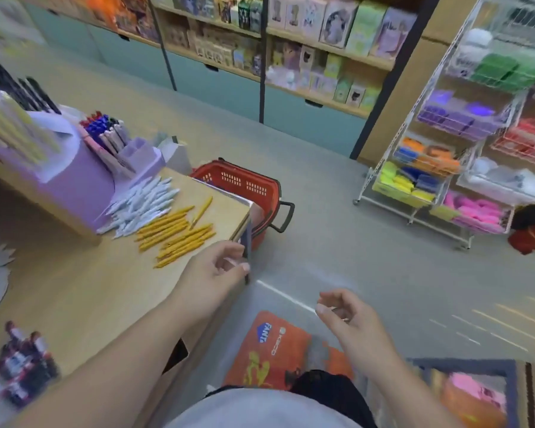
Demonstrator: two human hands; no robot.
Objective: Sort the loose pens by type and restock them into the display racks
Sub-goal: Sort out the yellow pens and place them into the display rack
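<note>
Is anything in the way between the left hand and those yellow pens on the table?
Nothing visible: only bare tabletop lies between the left hand and the yellow pens.

One basket [244, 176], one purple rack [74, 183], one white-pen pile [142, 205], one yellow-pen pile [176, 233] (pens blurred)

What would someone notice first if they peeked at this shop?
Probably the two heaps of loose pens on the wooden table: yellow pens beside white pens, in front of the purple rack. Next, the red basket on the floor just past the table's corner, and the wire rack of bright-coloured goods on the right.
</note>
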